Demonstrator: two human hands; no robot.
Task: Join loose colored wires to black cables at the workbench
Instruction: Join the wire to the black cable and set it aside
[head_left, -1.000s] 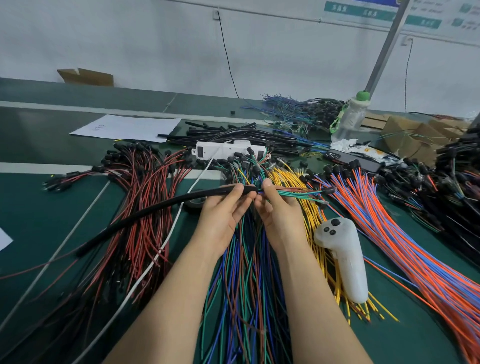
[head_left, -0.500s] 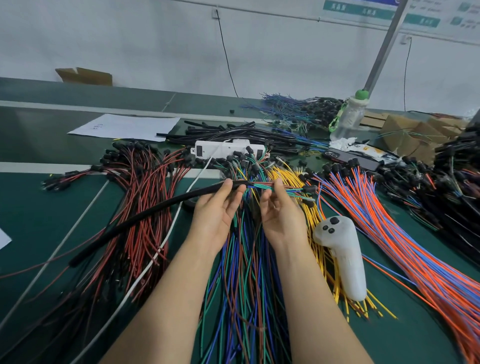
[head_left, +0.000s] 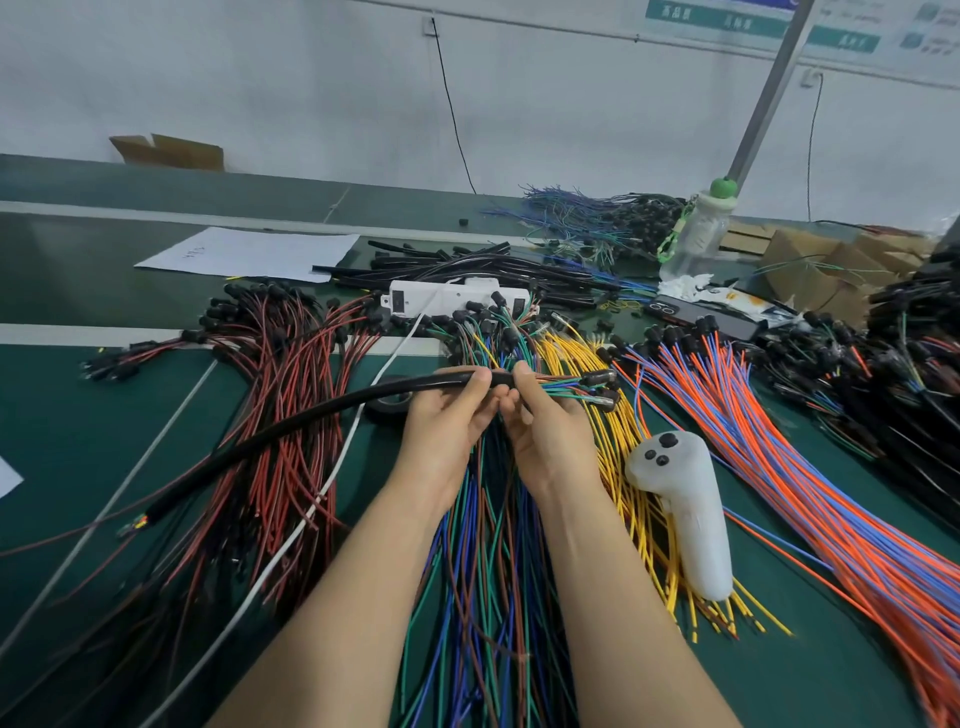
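Head view showed both hands held just above the counter (head_left: 78, 441), meeting at one end of a thick black cable (head_left: 291, 431). The left hand (head_left: 447, 421) pinched the sheath near that end, thumb on top, apparently to steady it while the rest of the cable trailed down to the left across the red wires (head_left: 280, 415). The right hand (head_left: 550, 431) pinched just where the sheath stopped, fingers curled round the thin coloured wires (head_left: 566, 387) fanning out to the right. That grip looked meant to gather the strands for joining. Beneath the forearms lay a loose bundle of mixed wires (head_left: 488, 571), close by as stock. A roll of black tape (head_left: 387, 402) sat just behind the left hand, likely for wrapping the joint. A white controller (head_left: 685, 514) rested on the yellow wires (head_left: 618, 467), clear of the work.
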